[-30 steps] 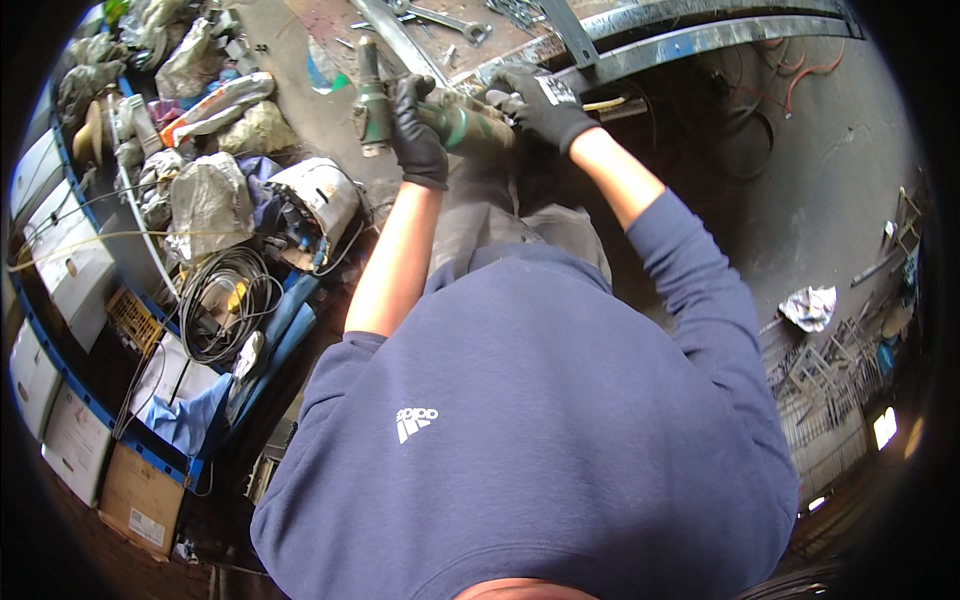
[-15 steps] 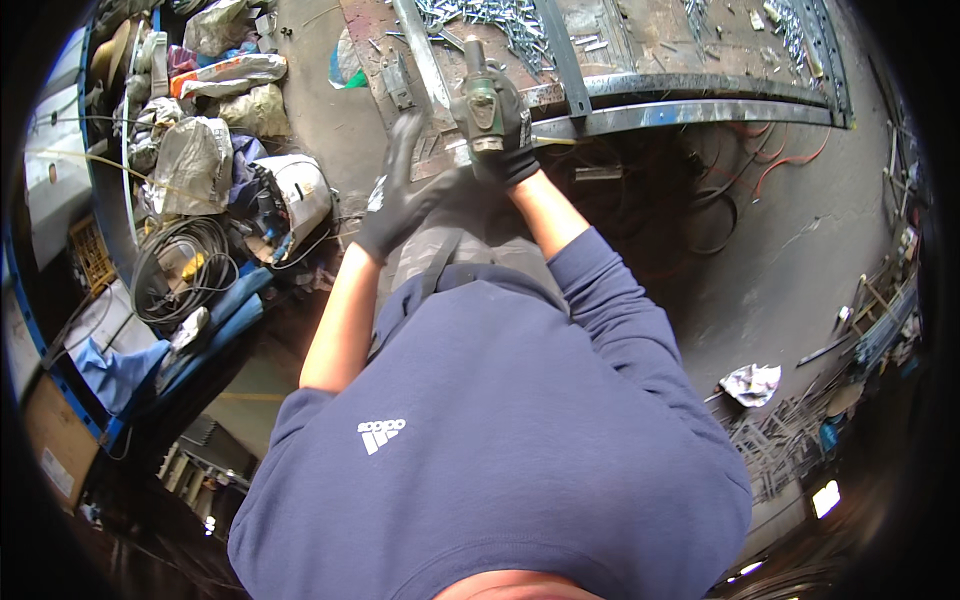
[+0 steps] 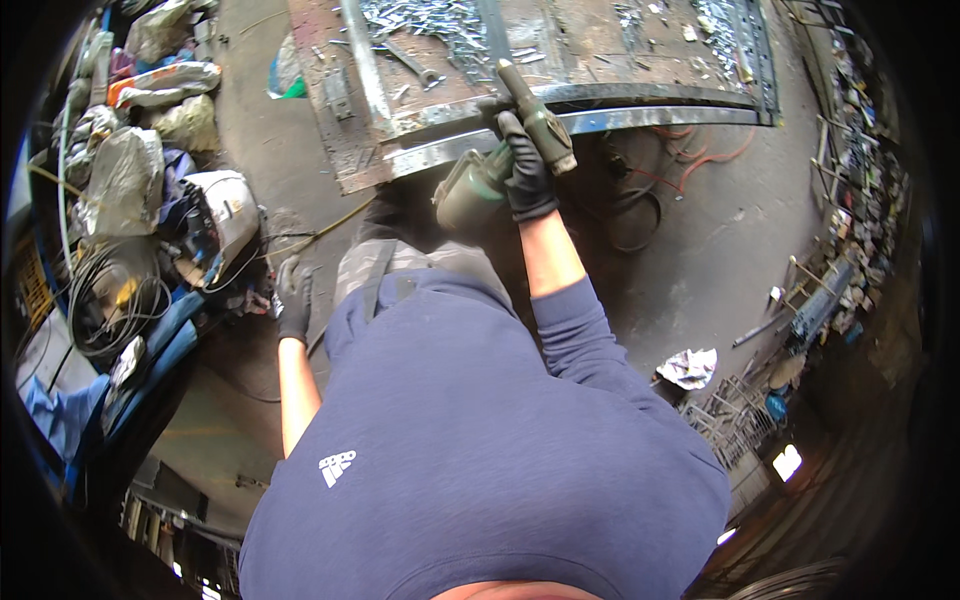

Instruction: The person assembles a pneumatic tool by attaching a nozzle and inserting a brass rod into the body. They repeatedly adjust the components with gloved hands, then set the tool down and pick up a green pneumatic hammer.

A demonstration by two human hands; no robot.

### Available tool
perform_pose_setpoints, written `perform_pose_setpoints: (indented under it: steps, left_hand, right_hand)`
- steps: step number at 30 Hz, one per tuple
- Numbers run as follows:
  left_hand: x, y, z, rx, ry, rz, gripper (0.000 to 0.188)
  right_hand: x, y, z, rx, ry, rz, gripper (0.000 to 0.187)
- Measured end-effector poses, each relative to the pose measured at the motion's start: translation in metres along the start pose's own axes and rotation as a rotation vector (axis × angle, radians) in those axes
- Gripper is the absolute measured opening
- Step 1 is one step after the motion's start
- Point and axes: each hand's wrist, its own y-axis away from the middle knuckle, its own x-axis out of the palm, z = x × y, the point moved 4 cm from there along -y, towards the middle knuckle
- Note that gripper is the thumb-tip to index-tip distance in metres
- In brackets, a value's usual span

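A green rivet gun (image 3: 542, 128) is in my right hand (image 3: 530, 178), at the near edge of the workbench. My black-gloved fingers wrap round its handle. Its nose points up toward the bench top, and its wide rounded base (image 3: 468, 193) hangs on the left side of my hand. My left hand (image 3: 293, 292), gloved in black, is low at my left side, apart from the gun. Its fingers look extended and loose, and I see nothing held in them. A thin yellow hose (image 3: 335, 228) runs just beyond it.
The metal-edged workbench (image 3: 440, 150) bears scattered rivets (image 3: 435, 30) and a wrench (image 3: 415, 65). At left lie sacks (image 3: 125, 185), a coiled cable (image 3: 110, 300) and a white container (image 3: 228, 210). Red hoses (image 3: 705, 165) lie on the floor at right, with metal scrap farther right.
My left hand has dropped away from beside the rivet gun to my left side. The gun has tilted in my right hand, exposing its base. My view has shifted, so the bench appears farther left.
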Motion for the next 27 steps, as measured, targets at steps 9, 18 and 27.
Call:
perform_pose_setpoints:
  steps: [9, 18, 27]
  left_hand:
    - [0.054, 0.048, 0.147, -0.279, 0.034, 0.183, 0.044]
    - [0.055, 0.060, 0.176, -0.239, -0.180, 0.372, 0.045]
    - [0.041, -0.030, 0.051, -0.171, 0.134, 0.148, 0.043]
  right_hand:
    - [-0.082, 0.083, 0.091, -0.157, 0.020, 0.112, 0.022]
    - [-0.144, 0.131, 0.119, -0.288, 0.284, 0.048, 0.051]
    - [-0.188, 0.180, 0.127, -0.344, 0.262, -0.147, 0.032]
